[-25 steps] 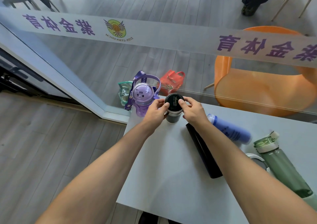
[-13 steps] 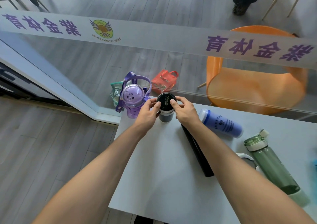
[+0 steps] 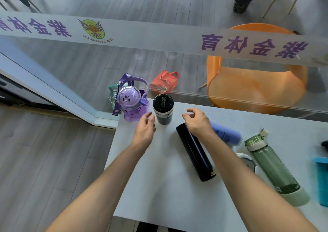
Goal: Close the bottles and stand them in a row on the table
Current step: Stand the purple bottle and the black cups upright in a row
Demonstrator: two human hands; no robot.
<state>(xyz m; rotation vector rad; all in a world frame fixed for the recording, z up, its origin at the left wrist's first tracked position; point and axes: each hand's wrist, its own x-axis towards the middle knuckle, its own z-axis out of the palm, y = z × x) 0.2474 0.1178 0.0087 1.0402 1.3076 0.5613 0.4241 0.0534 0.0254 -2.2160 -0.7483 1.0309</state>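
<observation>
A short black flask (image 3: 163,109) with its lid on stands upright at the far left of the white table (image 3: 159,187), beside an upright purple cat-lidded bottle (image 3: 129,104). My left hand (image 3: 145,127) hovers just left of the flask, fingers apart, holding nothing. My right hand (image 3: 196,121) is open to its right, above the end of a long black bottle (image 3: 195,152) lying on its side. A blue bottle (image 3: 226,133) and a green bottle (image 3: 271,166) also lie flat.
A white lid (image 3: 247,161) lies between the black and green bottles. A teal container (image 3: 322,180) sits at the right edge. Behind the table is a glass wall with a lettered band; an orange chair (image 3: 255,82) and a red bag (image 3: 165,81) stand beyond it.
Both hands have let go of the black flask's lid and pulled back to either side; the flask stays upright with its lid on.
</observation>
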